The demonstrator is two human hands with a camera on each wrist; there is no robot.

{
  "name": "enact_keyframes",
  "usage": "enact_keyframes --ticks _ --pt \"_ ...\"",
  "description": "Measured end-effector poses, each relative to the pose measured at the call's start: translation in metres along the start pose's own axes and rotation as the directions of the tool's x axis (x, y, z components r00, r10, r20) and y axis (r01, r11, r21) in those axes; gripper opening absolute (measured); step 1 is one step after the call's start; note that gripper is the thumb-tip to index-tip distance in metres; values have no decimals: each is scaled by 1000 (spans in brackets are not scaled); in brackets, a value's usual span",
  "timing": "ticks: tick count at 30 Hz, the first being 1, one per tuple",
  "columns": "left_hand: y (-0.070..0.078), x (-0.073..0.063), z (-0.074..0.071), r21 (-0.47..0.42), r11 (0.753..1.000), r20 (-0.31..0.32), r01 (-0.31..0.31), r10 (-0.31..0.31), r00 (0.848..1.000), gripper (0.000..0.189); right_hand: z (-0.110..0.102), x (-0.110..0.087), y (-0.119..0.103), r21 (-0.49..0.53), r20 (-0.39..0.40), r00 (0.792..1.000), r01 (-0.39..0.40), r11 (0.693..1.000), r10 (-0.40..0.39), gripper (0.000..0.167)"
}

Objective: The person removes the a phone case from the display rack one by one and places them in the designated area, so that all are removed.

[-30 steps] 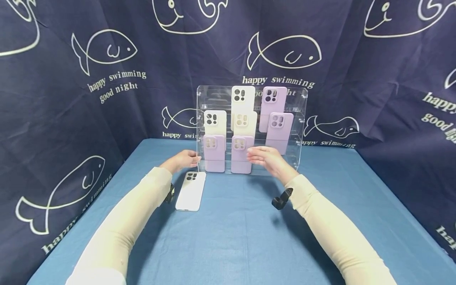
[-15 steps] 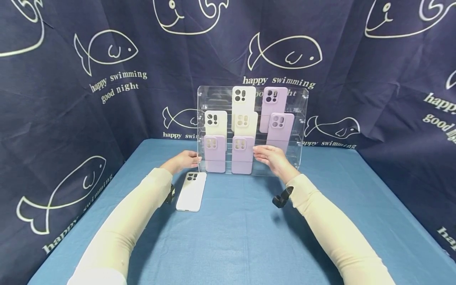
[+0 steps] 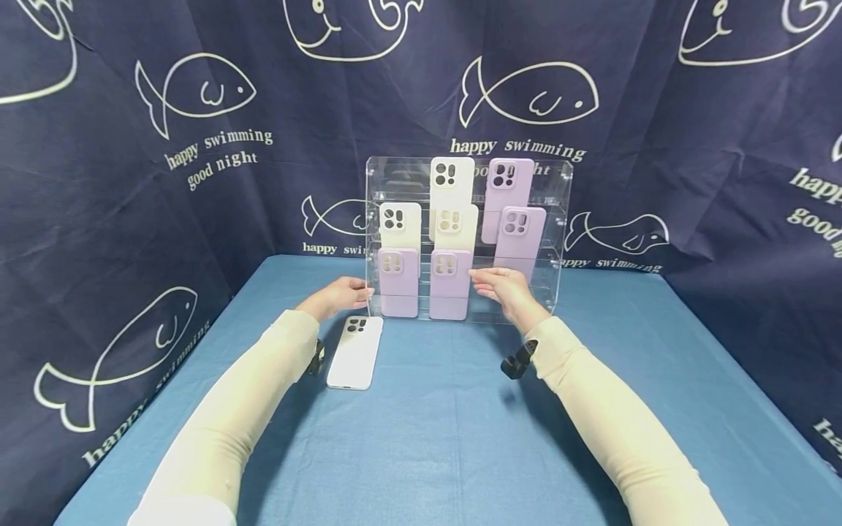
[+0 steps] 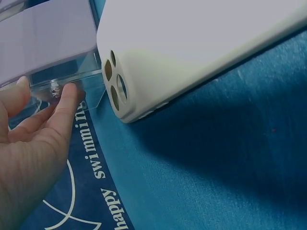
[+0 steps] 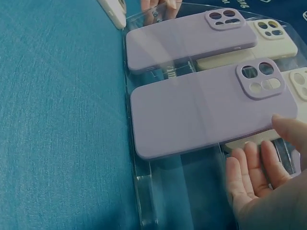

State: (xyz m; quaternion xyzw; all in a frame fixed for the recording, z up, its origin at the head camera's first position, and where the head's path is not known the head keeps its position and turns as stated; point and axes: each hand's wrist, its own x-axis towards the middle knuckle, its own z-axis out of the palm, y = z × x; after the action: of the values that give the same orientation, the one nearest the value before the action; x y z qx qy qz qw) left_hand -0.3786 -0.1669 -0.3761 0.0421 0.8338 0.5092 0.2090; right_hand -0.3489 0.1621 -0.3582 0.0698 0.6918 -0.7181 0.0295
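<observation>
A clear acrylic display stand (image 3: 549,292) holds white and lilac phone cases in stepped rows. My left hand (image 3: 340,294) grips the stand's left edge, with thumb and fingers close on the clear plastic in the left wrist view. My right hand (image 3: 508,291) is at the right edge of the front middle lilac phone case (image 3: 449,296). In the right wrist view its thumb tip overlaps that case's edge, while the other fingers lie loosely bent below it. A white phone case (image 3: 355,354) lies flat on the table, just in front of my left hand.
Another lilac case (image 3: 399,292) stands front left in the stand. Behind are white cases (image 3: 400,225) and, on the right, lilac ones (image 3: 522,232). Blue cloth (image 3: 421,446) covers the table. Dark fish-print curtains (image 3: 342,109) rise at the back and sides.
My right hand has shifted slightly right, from overlapping the front middle lilac case to its right edge. My left hand stays at the stand's edge.
</observation>
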Motion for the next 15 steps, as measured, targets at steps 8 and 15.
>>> enact_keyframes --ticks 8,15 --pt "2 -1 2 9 1000 -3 -3 3 1000 57 2 2 -1 -92 4 1000 -11 996 11 48" --pt "1 -1 2 -2 1000 6 -10 10 1000 59 2 4 0 -195 39 999 -9 981 17 49"
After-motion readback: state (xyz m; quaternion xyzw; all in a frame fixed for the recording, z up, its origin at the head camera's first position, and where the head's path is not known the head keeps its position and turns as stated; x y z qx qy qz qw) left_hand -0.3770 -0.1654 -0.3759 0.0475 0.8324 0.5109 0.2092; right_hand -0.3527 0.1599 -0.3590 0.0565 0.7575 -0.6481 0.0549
